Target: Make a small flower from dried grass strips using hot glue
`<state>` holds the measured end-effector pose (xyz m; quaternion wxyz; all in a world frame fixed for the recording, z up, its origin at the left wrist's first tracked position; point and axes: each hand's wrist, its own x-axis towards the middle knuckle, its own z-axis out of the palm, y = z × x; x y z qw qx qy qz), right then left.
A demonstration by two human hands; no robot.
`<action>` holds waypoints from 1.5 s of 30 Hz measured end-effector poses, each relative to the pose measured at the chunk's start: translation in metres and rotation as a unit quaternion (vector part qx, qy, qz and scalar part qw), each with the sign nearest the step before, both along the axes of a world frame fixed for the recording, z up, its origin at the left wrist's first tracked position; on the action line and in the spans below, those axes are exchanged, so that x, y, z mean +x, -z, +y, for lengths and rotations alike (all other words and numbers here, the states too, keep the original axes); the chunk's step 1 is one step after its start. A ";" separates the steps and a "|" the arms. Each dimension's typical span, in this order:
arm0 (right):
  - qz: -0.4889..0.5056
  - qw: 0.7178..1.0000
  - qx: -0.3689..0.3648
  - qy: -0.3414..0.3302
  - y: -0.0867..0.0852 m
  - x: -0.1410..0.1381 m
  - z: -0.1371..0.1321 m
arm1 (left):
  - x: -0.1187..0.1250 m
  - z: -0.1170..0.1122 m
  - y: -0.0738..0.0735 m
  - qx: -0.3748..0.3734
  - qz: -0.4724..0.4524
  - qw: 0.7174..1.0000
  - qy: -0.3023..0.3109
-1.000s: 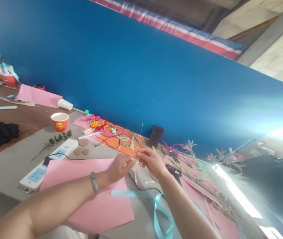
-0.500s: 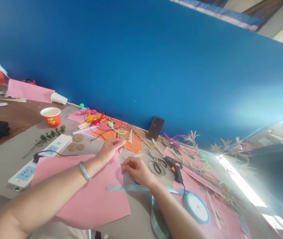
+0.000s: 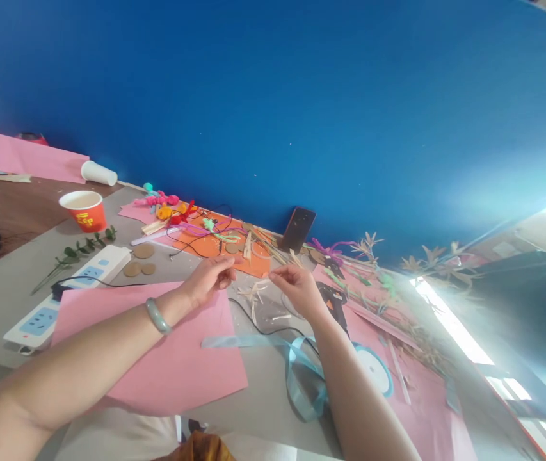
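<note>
My left hand [image 3: 212,280], with a pale green bangle [image 3: 158,316] on the wrist, hovers by the far edge of a pink paper sheet [image 3: 167,358]. Its thumb and forefinger are pinched; anything between them is too small to make out. Across a short gap, my right hand [image 3: 300,289] is pinched as well, and what it may hold cannot be seen. Below and between them lies a pale, star-shaped dried piece [image 3: 252,294] on the grey table. A light blue ribbon [image 3: 248,342] runs under my right forearm. Partly behind that arm is a black glue gun [image 3: 333,301].
At left stand a power strip [image 3: 42,319], a red paper cup [image 3: 89,214], a green leafy sprig [image 3: 73,253] and wooden discs [image 3: 144,250]. A phone [image 3: 298,229] leans on the blue wall. Orange paper [image 3: 257,264] carries craft wires. Ribbon spool [image 3: 374,371] sits right.
My right hand has moved up and to the right, widening the gap from my left hand. The star-shaped piece now shows below. My view has shifted slightly.
</note>
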<state>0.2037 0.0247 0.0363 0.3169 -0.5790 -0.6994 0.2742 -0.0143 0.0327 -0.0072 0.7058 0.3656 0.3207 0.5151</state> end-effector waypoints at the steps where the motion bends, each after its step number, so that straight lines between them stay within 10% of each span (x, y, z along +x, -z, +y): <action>1: -0.055 0.999 0.001 -0.004 0.003 0.002 0.002 | 0.001 -0.001 0.002 0.003 0.003 1.000 0.006; 10: -0.269 0.963 0.030 -0.002 0.020 0.010 0.013 | 0.007 -0.006 0.010 0.010 0.036 0.999 0.005; 26: -0.336 0.940 0.045 -0.041 0.044 0.012 0.032 | 0.013 -0.014 0.006 0.005 0.082 0.997 -0.002; 39: -0.052 0.997 -0.009 -0.048 0.031 0.012 0.022 | 0.013 -0.015 0.005 0.016 0.083 0.996 0.004; 45: 0.245 0.958 -0.108 -0.104 0.020 0.000 0.012 | 0.014 -0.022 -0.004 0.023 0.101 0.994 0.021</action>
